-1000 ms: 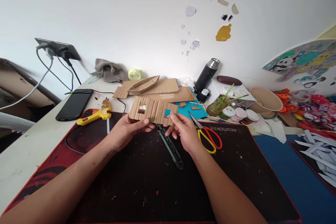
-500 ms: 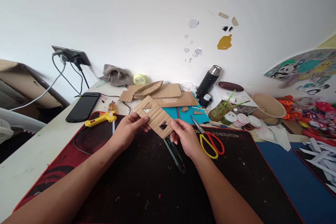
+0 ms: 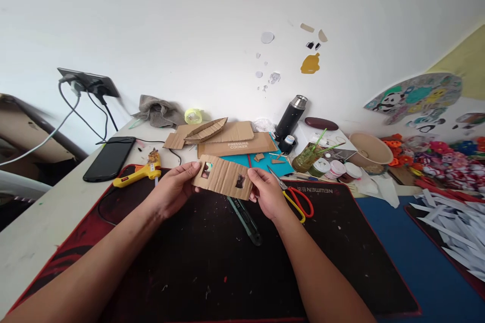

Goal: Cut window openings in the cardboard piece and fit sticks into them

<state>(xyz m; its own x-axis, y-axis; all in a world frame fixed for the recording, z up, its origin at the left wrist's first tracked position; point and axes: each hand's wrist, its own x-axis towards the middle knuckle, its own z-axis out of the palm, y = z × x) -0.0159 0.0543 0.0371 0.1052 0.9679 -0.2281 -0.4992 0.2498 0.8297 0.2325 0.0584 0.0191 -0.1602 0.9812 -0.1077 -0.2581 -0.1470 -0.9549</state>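
Note:
Between both hands I hold a piece of corrugated cardboard with two small square holes cut through it. My left hand pinches its left end, thumb on the near face. My right hand grips the right end the same way. Under and just below the cardboard, a dark green utility knife lies on the black mat. To the right of my right hand rest scissors with one red and one yellow handle. A yellow hot glue gun stands left of my left hand.
Behind are cardboard offcuts, a blue sheet and a black thermos. A phone lies left. Right stand a jar of green liquid, paint pots, a bowl and paper strips.
Both hands have turned the cardboard from a steep diagonal to nearly level, with its left end lowered. The view has swung slightly to the right.

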